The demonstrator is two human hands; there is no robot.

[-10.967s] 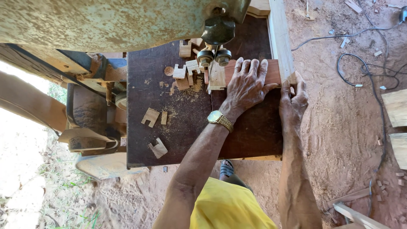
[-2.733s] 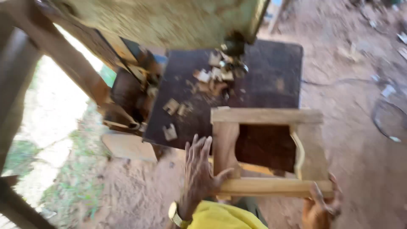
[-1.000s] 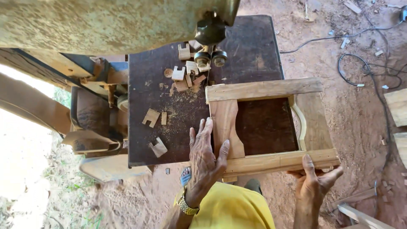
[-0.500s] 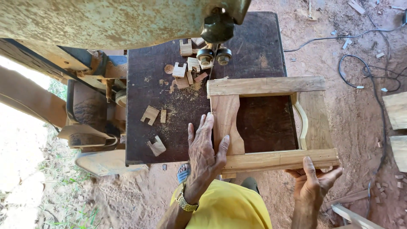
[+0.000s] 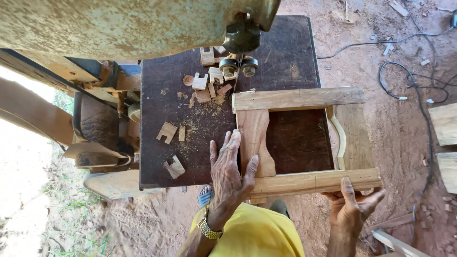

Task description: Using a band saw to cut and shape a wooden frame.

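A square wooden frame (image 5: 304,99) with curved side rails lies flat on the dark band-saw table (image 5: 285,52). My left hand (image 5: 231,173) rests flat, fingers spread, on the frame's left rail and near corner. My right hand (image 5: 353,205) cups the near right corner of the frame from below, where it overhangs the table. The far left corner of the frame sits just below the blade guide (image 5: 238,65).
Small wood offcuts (image 5: 167,132) and sawdust lie on the table's left part. The saw's worn green upper housing (image 5: 119,24) overhangs the top. Black cables (image 5: 419,90) cross the red dirt floor at right, beside planks (image 5: 445,123). A wooden beam (image 5: 28,116) runs at left.
Since half a second ago the frame has shifted slightly toward the blade guide. Both hands keep the same hold. Much earlier the hands pressed a small piece at the blade.
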